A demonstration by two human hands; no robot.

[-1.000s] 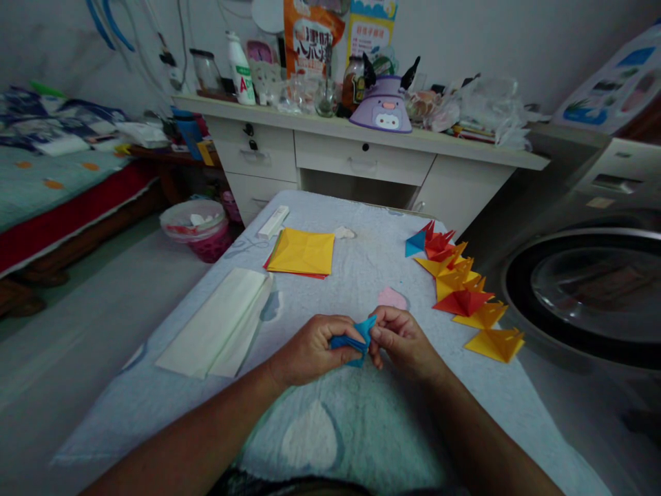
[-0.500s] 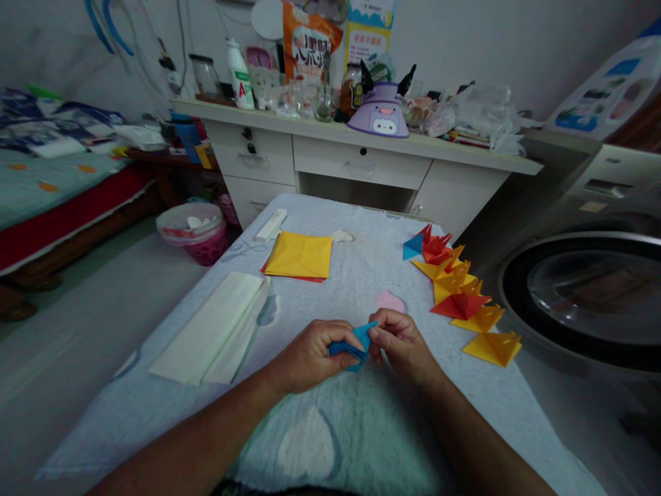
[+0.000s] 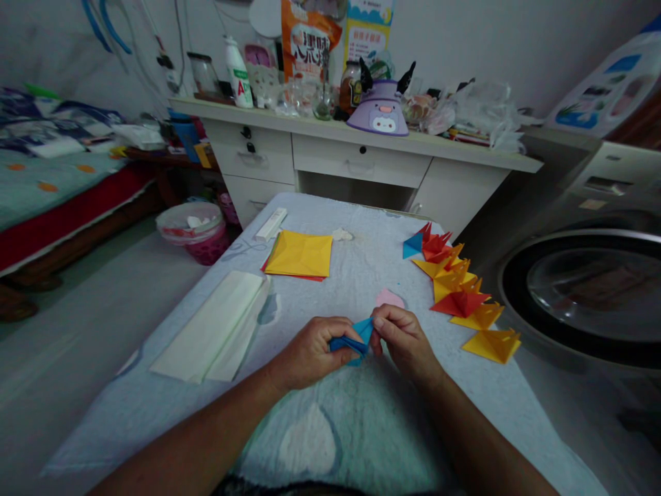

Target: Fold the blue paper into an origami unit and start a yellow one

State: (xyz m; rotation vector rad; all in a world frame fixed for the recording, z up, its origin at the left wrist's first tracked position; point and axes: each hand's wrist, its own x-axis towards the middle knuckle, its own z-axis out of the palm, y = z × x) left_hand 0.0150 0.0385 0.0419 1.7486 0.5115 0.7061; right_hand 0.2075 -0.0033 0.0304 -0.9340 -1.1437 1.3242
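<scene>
Near centre of the tabletop [image 3: 330, 227]: left hand [image 3: 310, 351] and right hand [image 3: 405, 339] both pinched on the folded blue paper [image 3: 355, 337], fingertips drawn slightly closer than a second ago, paper more compressed; likely pressing a crease. Right: row of folded paper pieces [image 3: 459, 293]. Far centre: stack of yellow paper squares [image 3: 300, 254].

Bare cloth ahead of both hands; folded pieces [image 3: 459, 293] right, white paper [image 3: 217, 327] left.
</scene>
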